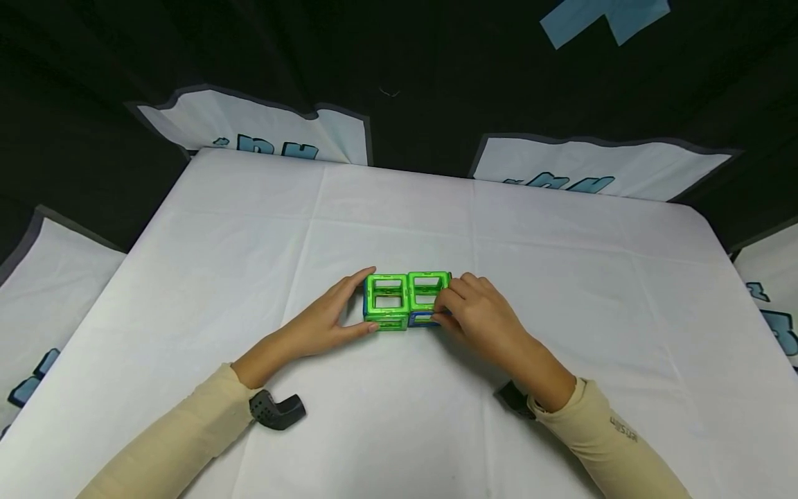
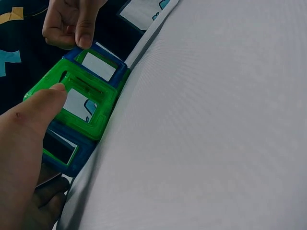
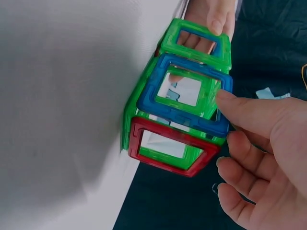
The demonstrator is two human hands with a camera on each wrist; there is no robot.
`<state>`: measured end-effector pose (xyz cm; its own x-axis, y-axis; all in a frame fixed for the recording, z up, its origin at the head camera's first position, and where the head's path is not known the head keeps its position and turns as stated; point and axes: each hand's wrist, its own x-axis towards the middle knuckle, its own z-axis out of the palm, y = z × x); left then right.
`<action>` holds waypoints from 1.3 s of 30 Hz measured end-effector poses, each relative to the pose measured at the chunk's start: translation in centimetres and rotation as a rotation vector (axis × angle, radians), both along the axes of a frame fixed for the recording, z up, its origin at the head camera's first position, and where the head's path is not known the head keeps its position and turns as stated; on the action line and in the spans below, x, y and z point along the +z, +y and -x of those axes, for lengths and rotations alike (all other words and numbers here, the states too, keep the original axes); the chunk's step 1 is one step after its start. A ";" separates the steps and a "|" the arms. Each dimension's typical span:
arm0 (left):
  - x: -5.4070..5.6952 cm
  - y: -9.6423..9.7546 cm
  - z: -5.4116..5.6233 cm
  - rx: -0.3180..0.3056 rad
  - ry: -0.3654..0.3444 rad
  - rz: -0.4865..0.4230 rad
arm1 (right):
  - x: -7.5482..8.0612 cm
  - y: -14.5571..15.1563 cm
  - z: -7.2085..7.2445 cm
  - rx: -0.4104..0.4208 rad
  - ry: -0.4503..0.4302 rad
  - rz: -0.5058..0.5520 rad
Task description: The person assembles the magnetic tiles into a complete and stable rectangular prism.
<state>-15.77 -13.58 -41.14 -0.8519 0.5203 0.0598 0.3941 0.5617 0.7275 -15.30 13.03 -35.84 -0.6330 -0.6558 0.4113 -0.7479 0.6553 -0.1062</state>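
Observation:
Two joined cubes of see-through magnetic tiles [image 1: 408, 294], mostly green, stand side by side on the white cloth. My left hand [image 1: 324, 322] spans the left cube, its thumb at the front face and its fingers reaching round the left side toward the back. At the right cube, my right hand [image 1: 480, 312] pinches the upper front edge, with the thumb on a blue tile [image 3: 184, 117] in the right wrist view and the other fingers curled. A red tile [image 3: 135, 136] forms the right cube's outer end. In the left wrist view, the left thumb [image 2: 50, 98] presses a green tile [image 2: 91, 129].
A white cloth [image 1: 399, 430] with fold lines covers the table. Beyond its far edge hangs a dark curtain [image 1: 424, 90] with white and blue printed patches. Black wrist devices [image 1: 277, 410] sit at both sleeves, close over the cloth.

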 end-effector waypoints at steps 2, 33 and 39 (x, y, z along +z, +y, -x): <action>-0.1 0.0 0.1 -0.003 0.001 -0.001 | 0.0 0.2 0.2 -0.001 -0.038 -0.009; 0.9 2.7 10.6 -0.037 -0.150 0.170 | -2.1 3.8 12.1 -0.133 -0.787 0.079; -0.7 2.6 10.4 -0.025 -0.135 0.177 | -3.5 3.6 12.4 -0.148 -0.826 0.066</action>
<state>-26.21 -10.95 -41.85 -0.8327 0.5336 -0.1480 0.3154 0.6767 0.6652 -27.72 16.62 -39.35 -0.8247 -0.5336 -0.1874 -0.3200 0.7134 -0.6234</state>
